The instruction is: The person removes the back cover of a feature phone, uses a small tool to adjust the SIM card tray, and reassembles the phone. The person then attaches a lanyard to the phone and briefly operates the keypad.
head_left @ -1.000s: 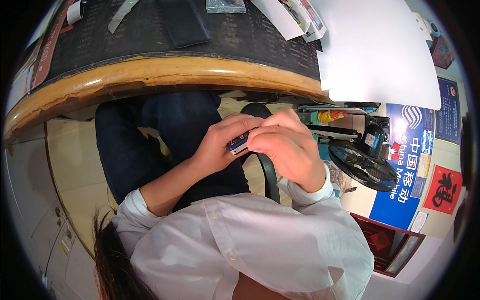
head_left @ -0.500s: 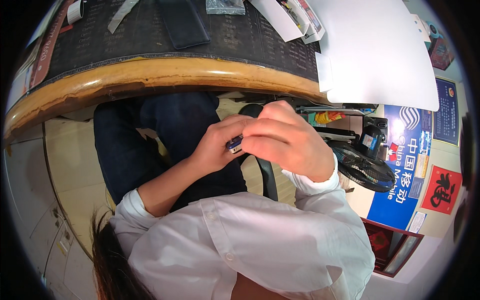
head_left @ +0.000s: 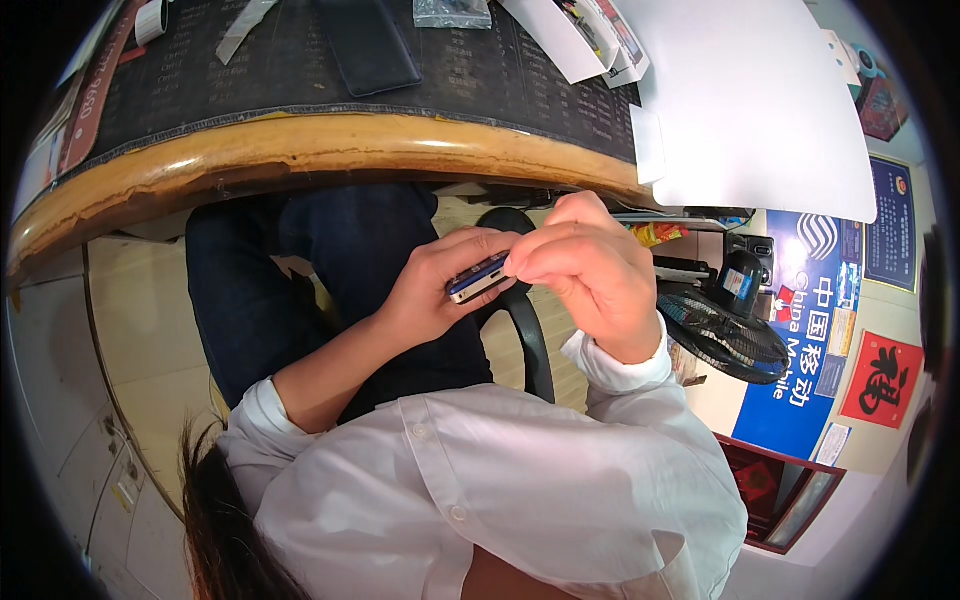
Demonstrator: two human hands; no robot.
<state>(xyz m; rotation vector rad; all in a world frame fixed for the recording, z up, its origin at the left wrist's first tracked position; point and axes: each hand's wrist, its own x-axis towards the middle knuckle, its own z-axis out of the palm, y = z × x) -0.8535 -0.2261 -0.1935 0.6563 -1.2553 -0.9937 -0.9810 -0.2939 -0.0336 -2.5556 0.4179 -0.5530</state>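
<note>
A small mobile phone (head_left: 478,280), dark blue on its upper face with a silver edge, lies tilted in my left hand (head_left: 437,283). The fingers of that hand wrap round its far side and underneath. My right hand (head_left: 590,275) is closed in a pinch at the phone's right end, its fingertips touching or very close to that end. Whether the pinch holds anything small is hidden. Both hands are above my lap, in front of the desk edge.
Ahead curves a desk with a worn wooden edge (head_left: 330,140) and a dark mat (head_left: 480,80). On it lie a dark flat case (head_left: 368,50), a clear plastic bag (head_left: 452,12), an open white box (head_left: 585,45) and a white sheet (head_left: 750,110). A black fan (head_left: 725,325) stands to the right.
My right hand has drawn back a little to the right and its fingers have curled in. More of the phone now shows in my left hand, which has stayed nearly in place.
</note>
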